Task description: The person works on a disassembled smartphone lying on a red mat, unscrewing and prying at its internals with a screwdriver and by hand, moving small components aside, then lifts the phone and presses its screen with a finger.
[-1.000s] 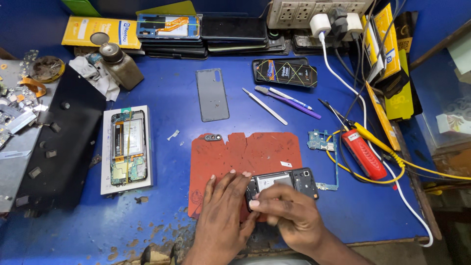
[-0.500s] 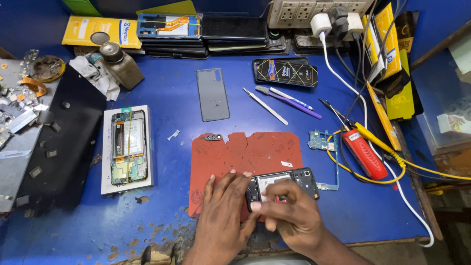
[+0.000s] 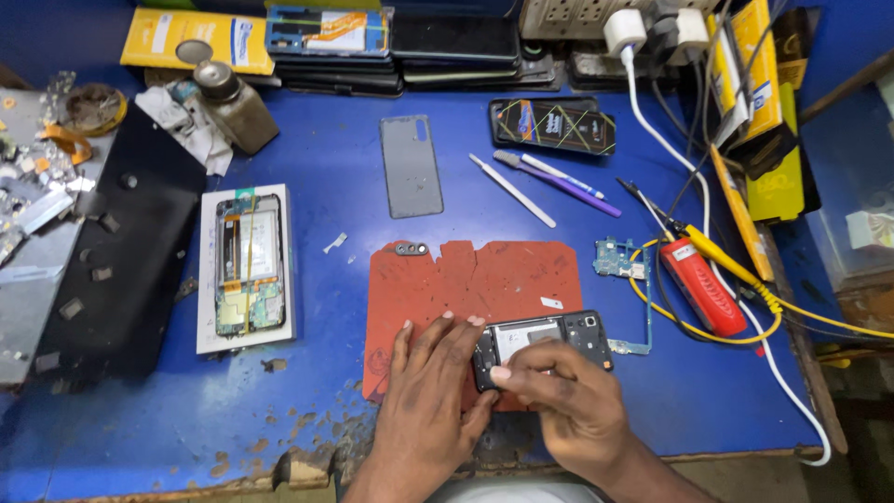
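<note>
An opened black phone point(image 3: 549, 337) lies face down on the lower right part of a red work mat point(image 3: 466, 284). My left hand point(image 3: 430, 401) rests flat on the mat with its fingers against the phone's left end. My right hand point(image 3: 559, 396) lies over the phone's lower edge, thumb and forefinger pinched together at its left part; whether they hold anything small is hidden. A second opened phone point(image 3: 248, 264) with its battery and boards showing sits on a white box point(image 3: 207, 317) to the left.
A grey back cover point(image 3: 410, 166), white and purple plastic tools point(image 3: 549, 182), a small circuit board point(image 3: 619, 258), a red meter with yellow leads point(image 3: 694, 284), a dark bottle point(image 3: 233, 104), stacked phones point(image 3: 447, 42) and a black mat point(image 3: 130, 242) surround the work. The bench edge point(image 3: 279, 466) is chipped.
My right hand's fingers have shifted slightly along the phone's lower left edge. The left hand and the phone stay in place.
</note>
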A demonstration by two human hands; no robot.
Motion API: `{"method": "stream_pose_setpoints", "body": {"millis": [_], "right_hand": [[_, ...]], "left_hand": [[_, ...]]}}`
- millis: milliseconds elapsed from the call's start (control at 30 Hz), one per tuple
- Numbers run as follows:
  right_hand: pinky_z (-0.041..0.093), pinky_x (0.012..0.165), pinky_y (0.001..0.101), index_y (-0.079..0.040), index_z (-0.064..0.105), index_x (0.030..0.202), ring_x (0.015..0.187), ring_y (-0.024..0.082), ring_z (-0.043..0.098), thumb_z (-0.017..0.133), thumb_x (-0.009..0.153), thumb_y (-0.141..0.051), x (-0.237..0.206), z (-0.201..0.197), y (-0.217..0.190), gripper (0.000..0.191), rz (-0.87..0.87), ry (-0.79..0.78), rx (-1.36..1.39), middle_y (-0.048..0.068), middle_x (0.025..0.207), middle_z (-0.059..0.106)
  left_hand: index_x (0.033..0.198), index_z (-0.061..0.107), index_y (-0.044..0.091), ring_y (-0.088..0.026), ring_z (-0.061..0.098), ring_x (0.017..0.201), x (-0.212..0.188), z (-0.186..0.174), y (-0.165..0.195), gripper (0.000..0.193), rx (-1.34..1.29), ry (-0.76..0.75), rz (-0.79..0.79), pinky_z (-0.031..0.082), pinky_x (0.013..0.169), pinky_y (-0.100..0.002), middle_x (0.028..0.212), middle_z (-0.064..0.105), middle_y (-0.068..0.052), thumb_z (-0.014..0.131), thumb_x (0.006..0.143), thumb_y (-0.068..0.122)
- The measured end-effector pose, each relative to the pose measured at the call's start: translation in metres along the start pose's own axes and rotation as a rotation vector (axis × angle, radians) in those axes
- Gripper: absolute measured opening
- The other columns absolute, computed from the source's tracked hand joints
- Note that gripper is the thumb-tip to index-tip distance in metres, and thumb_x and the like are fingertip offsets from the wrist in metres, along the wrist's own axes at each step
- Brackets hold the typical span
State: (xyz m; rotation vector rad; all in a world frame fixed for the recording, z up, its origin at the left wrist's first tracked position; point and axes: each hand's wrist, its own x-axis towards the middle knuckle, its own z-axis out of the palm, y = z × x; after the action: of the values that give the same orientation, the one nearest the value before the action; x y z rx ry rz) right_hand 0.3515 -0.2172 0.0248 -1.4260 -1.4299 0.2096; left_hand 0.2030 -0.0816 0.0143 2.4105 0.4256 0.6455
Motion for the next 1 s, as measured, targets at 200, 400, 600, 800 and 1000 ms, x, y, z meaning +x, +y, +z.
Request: {"method": "stream_pose_setpoints", "body": {"millis": [200, 400, 600, 800, 1000], "right_hand": [[0.065, 0.074, 0.0225, -0.012, 0.067, 0.129, 0.084, 0.012, 0.071, 0.071, 0.085, 0.017, -0.004, 0.002, 0.003, 0.053, 0.016, 0.04, 0.04, 0.01, 0.11, 0.066], [0.067, 0.077, 0.0227, -0.012, 0.065, 0.13, 0.098, 0.017, 0.073, 0.075, 0.081, 0.014, -0.01, -0.002, 0.006, 0.057, -0.017, 0.009, -0.032, 0.013, 0.115, 0.064], [0.068, 0.078, 0.0257, -0.009, 0.065, 0.132, 0.094, 0.016, 0.075, 0.06, 0.077, 0.026, -0.016, -0.007, 0.004, 0.065, 0.051, 0.019, -0.029, 0.013, 0.116, 0.07], [0.065, 0.082, 0.0277, -0.008, 0.063, 0.133, 0.106, 0.021, 0.075, 0.062, 0.08, 0.026, -0.015, -0.009, -0.001, 0.063, 0.052, 0.063, -0.006, 0.013, 0.116, 0.069], [0.07, 0.084, 0.026, -0.006, 0.062, 0.133, 0.103, 0.02, 0.076, 0.066, 0.086, 0.022, -0.011, 0.002, -0.002, 0.055, 0.036, 0.133, -0.031, 0.011, 0.115, 0.069]], "left_hand": [[0.143, 0.046, 0.002, -0.035, 0.047, 0.138, 0.0, -0.004, 0.001, 0.075, -0.007, 0.003, -0.001, 0.021, 0.119, -0.059, 0.141, 0.056, -0.014, 0.079, 0.078, 0.019], [0.141, 0.047, 0.004, -0.036, 0.046, 0.138, 0.001, -0.007, 0.003, 0.074, -0.016, -0.016, 0.015, 0.018, 0.119, -0.063, 0.14, 0.056, -0.014, 0.08, 0.077, 0.018], [0.137, 0.05, 0.004, -0.038, 0.045, 0.139, 0.001, -0.008, 0.002, 0.067, -0.025, -0.017, 0.041, 0.018, 0.118, -0.065, 0.142, 0.055, -0.013, 0.078, 0.078, 0.017], [0.12, 0.062, 0.007, -0.038, 0.045, 0.138, 0.0, -0.007, 0.001, 0.044, -0.04, -0.044, 0.056, 0.016, 0.116, -0.066, 0.137, 0.057, -0.011, 0.079, 0.081, 0.017], [0.089, 0.068, 0.008, -0.035, 0.049, 0.137, -0.004, -0.006, -0.003, 0.013, -0.096, 0.024, 0.024, 0.021, 0.119, -0.064, 0.124, 0.064, -0.008, 0.076, 0.08, 0.009]]}}
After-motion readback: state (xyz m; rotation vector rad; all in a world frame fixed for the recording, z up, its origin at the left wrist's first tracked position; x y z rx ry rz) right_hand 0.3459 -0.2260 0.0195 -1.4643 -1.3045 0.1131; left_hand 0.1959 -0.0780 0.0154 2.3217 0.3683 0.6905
